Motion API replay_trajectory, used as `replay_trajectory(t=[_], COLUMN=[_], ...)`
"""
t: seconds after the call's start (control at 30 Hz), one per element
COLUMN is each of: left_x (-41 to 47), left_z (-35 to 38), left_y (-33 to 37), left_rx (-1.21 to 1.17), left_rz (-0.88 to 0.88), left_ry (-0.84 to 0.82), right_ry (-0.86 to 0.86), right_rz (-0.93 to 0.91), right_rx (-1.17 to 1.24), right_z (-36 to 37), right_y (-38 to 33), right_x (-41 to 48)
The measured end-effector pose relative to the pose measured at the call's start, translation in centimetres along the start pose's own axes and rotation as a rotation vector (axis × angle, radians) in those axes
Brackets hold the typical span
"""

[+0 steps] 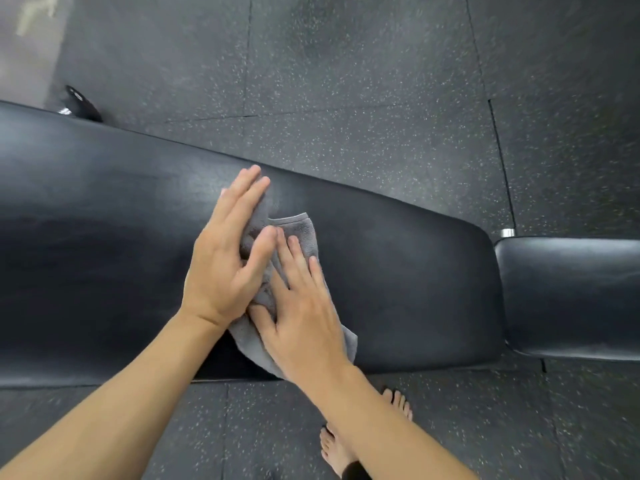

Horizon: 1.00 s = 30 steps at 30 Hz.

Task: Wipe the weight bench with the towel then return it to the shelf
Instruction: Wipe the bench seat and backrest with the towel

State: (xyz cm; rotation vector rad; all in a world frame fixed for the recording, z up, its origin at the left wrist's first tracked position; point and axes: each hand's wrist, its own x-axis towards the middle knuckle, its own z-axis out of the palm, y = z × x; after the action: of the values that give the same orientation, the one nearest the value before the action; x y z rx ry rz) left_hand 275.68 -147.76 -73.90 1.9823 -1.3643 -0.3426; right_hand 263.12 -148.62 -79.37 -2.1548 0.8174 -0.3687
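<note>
A long black padded weight bench [415, 271] runs across the view from left to right. A small grey towel [301, 233] lies on its middle, mostly covered by my hands. My left hand [225, 258] rests flat on the towel's left part, fingers stretched toward the bench's far edge. My right hand [304, 313] presses flat on the towel's near part, its fingers partly under my left thumb. Towel corners stick out past my right fingertips and beside my right wrist. No shelf is in view.
A separate black seat pad [571, 296] sits to the right, across a narrow gap. Dark speckled rubber flooring [346, 81] surrounds the bench. A black and chrome part [79, 105] shows behind the bench at far left. My bare foot [336, 448] stands on the floor near the bench.
</note>
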Motion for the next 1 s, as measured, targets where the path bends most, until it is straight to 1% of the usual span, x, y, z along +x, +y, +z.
replay_trajectory(t=[0.07,0.13,0.2,0.27,0.3,0.37,0.47,0.53,0.6,0.67,0.77,0.9,0.97,1.0], left_x=[-0.1,-0.1,-0.2,-0.4,-0.4,-0.3,-0.1,0.0,-0.4,-1.0,-1.0,0.3,0.6,0.5], left_z=[0.0,0.3,0.3,0.3,0.2,0.1,-1.1,-2.9,-5.4,-8.6,-14.9,-24.3,-28.0,-29.3], left_y=[-0.2,-0.5,-0.6,-0.6,-0.6,-0.7,-0.8,-0.9,-1.4,-2.4,-4.4,-7.3,-8.3,-8.8], left_rx=[0.056,0.07,0.069,0.067,0.052,-0.011,-0.234,-0.337,-0.315,-0.248,-0.135,0.114,0.232,0.266], left_rz=[0.021,0.018,0.006,-0.004,-0.011,-0.029,-0.11,-0.178,-0.191,-0.154,-0.105,-0.138,-0.168,-0.174], left_ry=[-0.032,-0.054,-0.051,-0.042,-0.039,-0.038,-0.041,-0.031,-0.019,0.004,0.049,0.153,0.188,0.188], right_ry=[0.015,0.054,0.119,0.181,0.201,0.232,0.278,0.28,0.226,0.158,0.082,-0.011,-0.027,-0.034], right_rz=[-0.035,0.035,0.196,0.41,0.504,0.611,0.635,0.561,0.437,0.269,0.102,-0.174,-0.234,-0.243], right_rx=[-0.03,0.014,0.056,0.065,0.067,0.092,0.124,0.173,0.198,0.157,0.089,0.006,-0.011,-0.018], right_z=[-1.4,-3.0,-4.3,-5.5,-5.8,-5.7,-4.7,-3.4,-1.3,1.2,4.5,8.4,9.2,9.1], right_y=[2.6,6.0,9.7,12.3,12.9,12.8,9.6,5.7,0.9,-4.1,-11.9,-22.1,-25.1,-25.4], right_x=[-0.1,-0.3,-1.2,-2.4,-2.9,-3.2,-2.7,-2.1,-1.2,0.2,3.4,8.6,11.1,11.8])
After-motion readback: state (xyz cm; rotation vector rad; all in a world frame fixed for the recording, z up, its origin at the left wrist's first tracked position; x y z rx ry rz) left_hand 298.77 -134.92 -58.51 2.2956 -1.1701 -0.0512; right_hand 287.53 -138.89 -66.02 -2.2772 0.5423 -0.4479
